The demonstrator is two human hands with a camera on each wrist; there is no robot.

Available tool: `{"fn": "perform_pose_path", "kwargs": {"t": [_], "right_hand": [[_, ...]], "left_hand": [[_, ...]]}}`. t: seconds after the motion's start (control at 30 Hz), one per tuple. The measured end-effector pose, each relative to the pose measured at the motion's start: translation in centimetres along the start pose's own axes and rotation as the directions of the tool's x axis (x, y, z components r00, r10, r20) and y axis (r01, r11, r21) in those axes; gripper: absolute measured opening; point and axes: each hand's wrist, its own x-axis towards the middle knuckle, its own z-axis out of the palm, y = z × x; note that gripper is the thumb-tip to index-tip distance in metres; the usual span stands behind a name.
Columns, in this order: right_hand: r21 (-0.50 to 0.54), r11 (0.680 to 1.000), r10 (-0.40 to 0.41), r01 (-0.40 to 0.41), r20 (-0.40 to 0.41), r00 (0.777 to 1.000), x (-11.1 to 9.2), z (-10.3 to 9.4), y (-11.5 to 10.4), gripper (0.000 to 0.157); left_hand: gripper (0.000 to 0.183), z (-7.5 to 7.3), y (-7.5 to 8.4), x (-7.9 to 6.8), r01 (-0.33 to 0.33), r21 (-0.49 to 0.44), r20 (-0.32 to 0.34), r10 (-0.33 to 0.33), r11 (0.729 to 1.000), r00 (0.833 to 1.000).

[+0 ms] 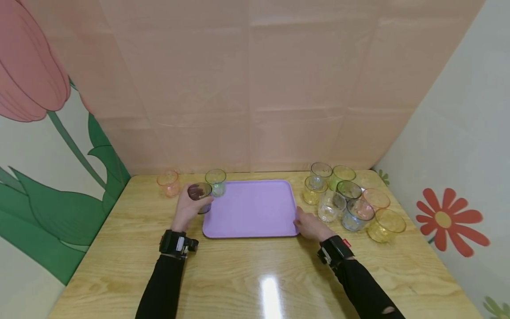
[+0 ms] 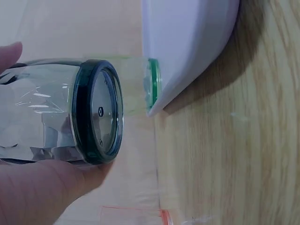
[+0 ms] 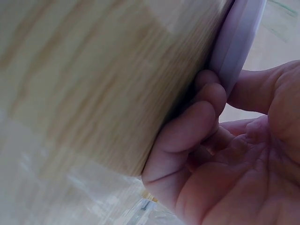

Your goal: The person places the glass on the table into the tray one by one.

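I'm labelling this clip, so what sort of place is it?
Indoors, perhaps a playroom or filming corner: a wood-grained table, a creased pinkish sheet behind it, and a big tulip picture.

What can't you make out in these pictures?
Held dark glass: mouth, cut off by the left wrist view's left edge.
Orange glass: partly cut off by that view's bottom edge.
Purple tray: mostly past the right wrist view's top edge.
Black-rimmed glass: base, masked by nearer glasses, head view.
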Motion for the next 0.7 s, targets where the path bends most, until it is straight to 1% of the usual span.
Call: {"fn": "perform_pose_path", "kwargs": {"t": [0.17,0.33,0.4,0.53,0.63,0.7], "right_hand": [[-0.004,1.000,-0.009,0.009,-0.007,1.000,0.1,0.0,-0.1,0.050],[0.006,1.000,-0.013,0.013,-0.005,1.000,0.1,-0.1,-0.1,0.047],[0.008,1.000,-0.014,0.014,-0.004,1.000,0.0,-0.2,0.0,0.047],[-0.007,0.998,-0.057,0.056,-0.033,0.998,0.0,0.0,0.2,0.040],[-0.022,0.996,-0.089,0.088,-0.056,0.994,0.1,0.1,0.4,0.034],[-0.016,0.997,-0.079,0.078,-0.053,0.995,0.1,0.2,0.4,0.037]], "left_hand": [[0.078,0.4,-0.1,0.2,-0.009,0.019,0.025,0.008,1.000,1.000],[0.084,0.5,-0.2,0.1,0.020,0.029,0.043,-0.021,0.999,0.999],[0.085,0.6,-0.2,0.0,0.022,0.040,0.052,-0.024,0.999,0.998],[0.084,0.8,-0.1,-0.1,-0.001,0.040,0.060,-0.001,0.999,0.998],[0.083,1.0,-0.2,-0.1,-0.008,0.059,0.059,0.004,0.998,0.998],[0.081,1.1,-0.3,-0.1,0.003,0.080,0.065,-0.008,0.997,0.998]]}}
